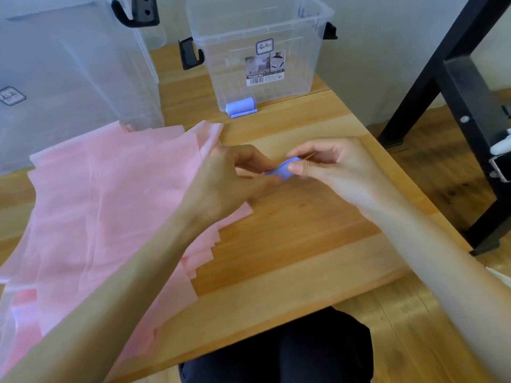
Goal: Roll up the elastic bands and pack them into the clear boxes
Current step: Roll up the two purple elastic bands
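A small blue elastic band (282, 168), partly rolled, is held above the wooden table (290, 230) between both hands. My left hand (229, 181) pinches its left end and my right hand (329, 164) pinches its right side with thumb and fingers. A clear box (260, 51) stands at the back of the table with a rolled blue band (240, 105) inside, at its front wall. A larger clear box (69, 78) stands at the back left. Pink elastic bands (105, 203) lie spread in a pile on the left.
A black metal frame (456, 78) stands off the table's right edge, over a wooden floor. My dark-clothed lap (276, 355) shows below the table's front edge. Both boxes carry black latch handles.
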The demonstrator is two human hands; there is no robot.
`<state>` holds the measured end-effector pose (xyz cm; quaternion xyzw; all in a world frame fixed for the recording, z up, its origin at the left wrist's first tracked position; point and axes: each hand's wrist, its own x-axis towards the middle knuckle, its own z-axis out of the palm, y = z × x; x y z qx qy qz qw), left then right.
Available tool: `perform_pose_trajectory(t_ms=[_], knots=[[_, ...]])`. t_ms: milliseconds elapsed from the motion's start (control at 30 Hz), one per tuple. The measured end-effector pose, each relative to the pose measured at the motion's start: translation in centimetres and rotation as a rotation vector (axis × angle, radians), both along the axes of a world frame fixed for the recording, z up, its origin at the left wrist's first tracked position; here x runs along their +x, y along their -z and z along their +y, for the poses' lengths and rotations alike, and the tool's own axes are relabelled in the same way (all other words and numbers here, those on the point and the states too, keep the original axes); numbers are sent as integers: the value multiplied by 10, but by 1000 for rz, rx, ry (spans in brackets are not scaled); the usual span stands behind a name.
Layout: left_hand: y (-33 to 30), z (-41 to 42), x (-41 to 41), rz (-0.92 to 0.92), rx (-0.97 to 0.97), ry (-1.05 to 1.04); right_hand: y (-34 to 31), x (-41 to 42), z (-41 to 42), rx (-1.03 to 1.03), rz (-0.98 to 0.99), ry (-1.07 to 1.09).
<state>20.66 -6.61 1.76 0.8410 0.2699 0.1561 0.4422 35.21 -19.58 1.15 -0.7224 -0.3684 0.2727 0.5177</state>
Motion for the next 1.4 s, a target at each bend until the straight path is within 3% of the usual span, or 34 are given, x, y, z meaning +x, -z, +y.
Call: perform_pose_trajectory(t_ms=[167,267,400,800,967,1067,1267,1400], knots=[[1,18,36,12,-5,-60,1,24,32,88,124,93],[6,25,49,-83,-185,-86,6,34,45,88,189,110],[11,30,60,-164,-488,-143,14,40,55,44,115,102],[16,58,86,-224,-806,-158,7,76,84,3,-148,3],[16,62,87,-212,-918,-130,13,89,99,-111,-377,-3],[16,64,79,-153,-832,-84,19,90,105,-114,-525,10],[15,67,75,12,-262,-80,28,95,115,-60,-752,20],[14,66,80,52,-189,-71,32,96,117,-30,-789,79]])
